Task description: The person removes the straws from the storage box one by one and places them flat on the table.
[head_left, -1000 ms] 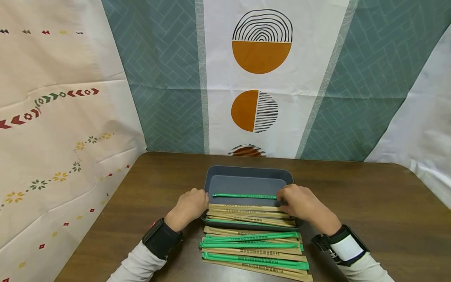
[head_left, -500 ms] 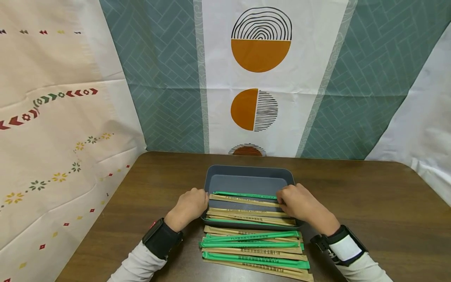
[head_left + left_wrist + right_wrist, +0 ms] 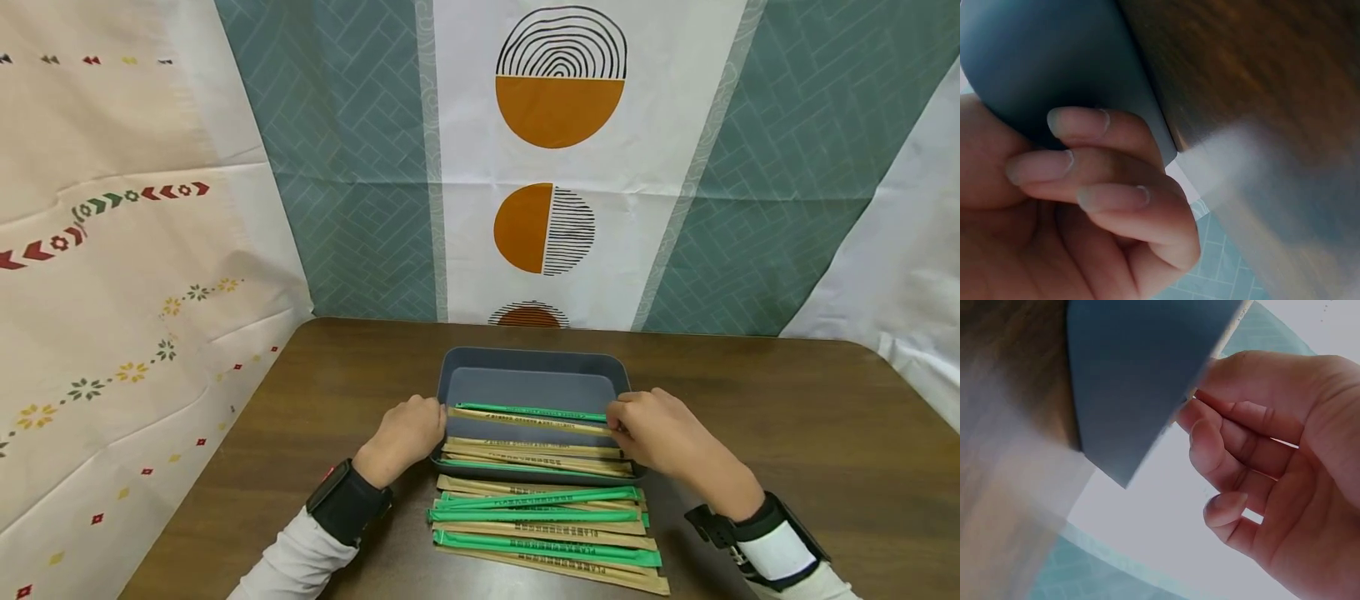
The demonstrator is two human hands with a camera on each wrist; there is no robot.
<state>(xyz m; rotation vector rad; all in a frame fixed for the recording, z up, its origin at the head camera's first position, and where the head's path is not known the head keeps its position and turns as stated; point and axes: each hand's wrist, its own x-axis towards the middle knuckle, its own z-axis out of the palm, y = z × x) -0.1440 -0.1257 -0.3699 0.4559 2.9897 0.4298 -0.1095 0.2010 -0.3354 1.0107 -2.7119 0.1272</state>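
Observation:
My left hand (image 3: 407,431) grips the left wall of a dark grey tray (image 3: 534,360), its fingers curled at the wall in the left wrist view. At the tray's right side my right hand (image 3: 660,433) pinches the right end of a tan paper-wrapped straw (image 3: 525,420). In the right wrist view, thumb and forefinger meet at the tray's rim, while the other fingers are loosely bent. A green wrapped straw (image 3: 517,410) lies just behind the tan one. Several tan straws (image 3: 532,450) lie along the tray's near side, with a green one (image 3: 510,470) in front.
In front of the tray, a loose pile of tan and green wrapped straws (image 3: 540,528) lies on the brown wooden table (image 3: 360,367). Patterned cloth (image 3: 360,167) hangs behind the table, and pale printed cloth (image 3: 150,267) covers the left side.
A tan straw has moved from the near group back beside the green straw. My right hand has since shifted slightly right. The left hand keeps its place on the tray.

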